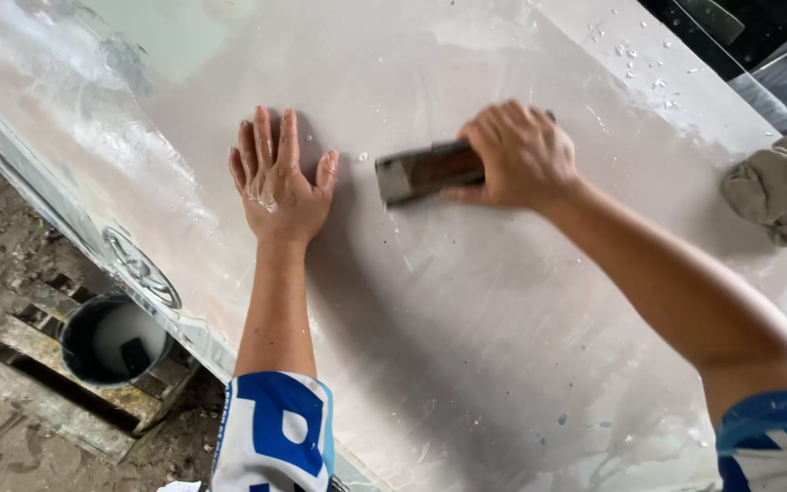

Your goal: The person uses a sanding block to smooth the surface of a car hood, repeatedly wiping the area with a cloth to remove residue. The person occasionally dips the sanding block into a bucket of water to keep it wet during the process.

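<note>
right hand (521,155) gripping rectangular sanding block (425,171), wet matte grey panel (503,346)

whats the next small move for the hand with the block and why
Probably slide the block left, toward the flat left hand. The right hand presses it on the wet panel, and a dull strip of panel lies between block and left hand.

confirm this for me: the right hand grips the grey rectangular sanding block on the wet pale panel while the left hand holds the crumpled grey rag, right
Not quite. The head view shows the left hand pressed flat and empty on the wet pale panel. The crumpled grey rag lies apart, beyond the right arm. The right hand does grip the grey rectangular sanding block.
</note>
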